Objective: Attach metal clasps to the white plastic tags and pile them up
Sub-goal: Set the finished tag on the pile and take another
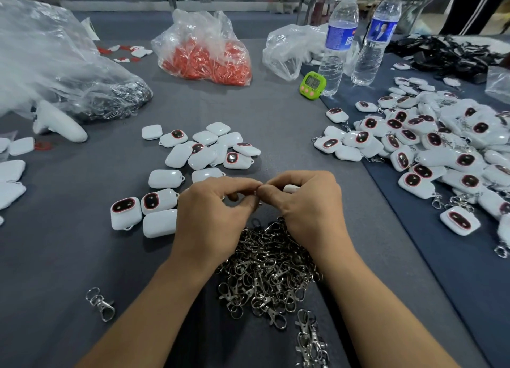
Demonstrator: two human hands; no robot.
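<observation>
Your left hand [218, 210] and right hand [303, 202] meet above clasp heap [270, 262]. Right grip curled round white tag [290, 188] (only one end shows). Left grip pinched tight; contents hidden, cannot tell. Loose tags [176, 155] beyond, on desk [69, 257].

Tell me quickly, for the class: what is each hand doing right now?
Left hand: pinching what looks like a clasp, mostly hidden.
Right hand: gripping a tag.

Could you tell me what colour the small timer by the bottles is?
The timer is green; head view.
</observation>
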